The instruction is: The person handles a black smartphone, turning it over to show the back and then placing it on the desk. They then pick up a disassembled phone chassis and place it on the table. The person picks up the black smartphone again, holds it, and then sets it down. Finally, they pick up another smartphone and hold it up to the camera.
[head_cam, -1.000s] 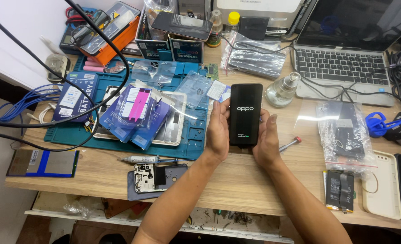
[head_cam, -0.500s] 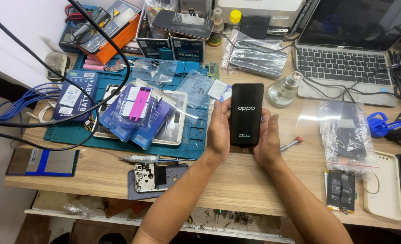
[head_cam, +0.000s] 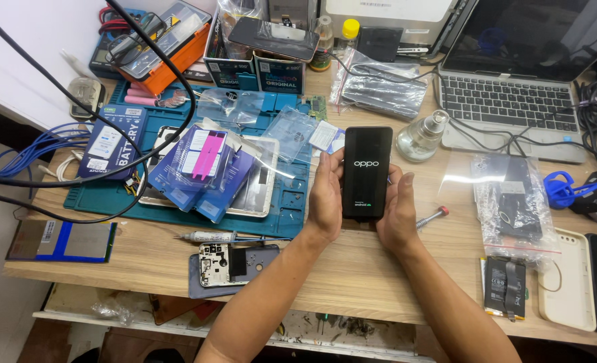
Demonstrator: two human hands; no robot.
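Both hands, left hand (head_cam: 325,202) and right hand (head_cam: 398,214), clasped the slim black glass-fronted smartphone (head_cam: 367,172), assembled and showing its startup screen, above the wooden workbench (head_cam: 352,269).

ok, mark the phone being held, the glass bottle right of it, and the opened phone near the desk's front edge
black smartphone (head_cam: 367,171), head view, middle of its dark screen.
clear glass bottle (head_cam: 420,140), head view, on its round body.
opened phone back (head_cam: 230,265), head view, on the exposed inside beside the board.
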